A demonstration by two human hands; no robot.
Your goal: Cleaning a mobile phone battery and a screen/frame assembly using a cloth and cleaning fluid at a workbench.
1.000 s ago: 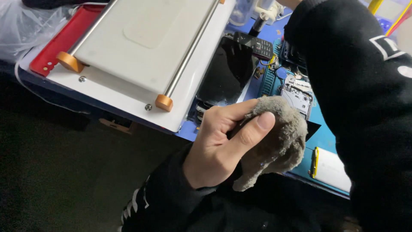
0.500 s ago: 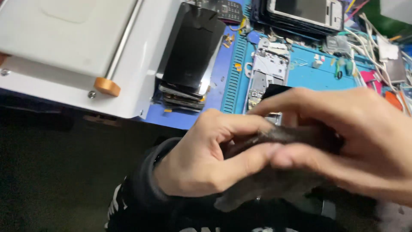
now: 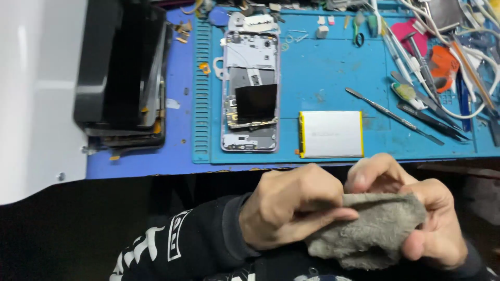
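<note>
Left hand (image 3: 291,205) and right hand (image 3: 416,208) both grip a grey cloth (image 3: 370,229) below the counter (image 3: 323,78) edge, near the opened phone (image 3: 250,91).

**Black sleeves, white print, bare hands**

The person wears a black long-sleeved top of soft, matte fabric. The left sleeve (image 3: 198,244) ends in a plain, snug cuff at the wrist and carries bold white printed markings along the forearm: blocky outlined shapes and angular strokes that run toward the elbow. More white print shows on the dark fabric low at the bottom edge. Both hands, the left hand (image 3: 291,208) and the right hand (image 3: 416,213), are bare, ungloved, without rings, with short nails.
</note>
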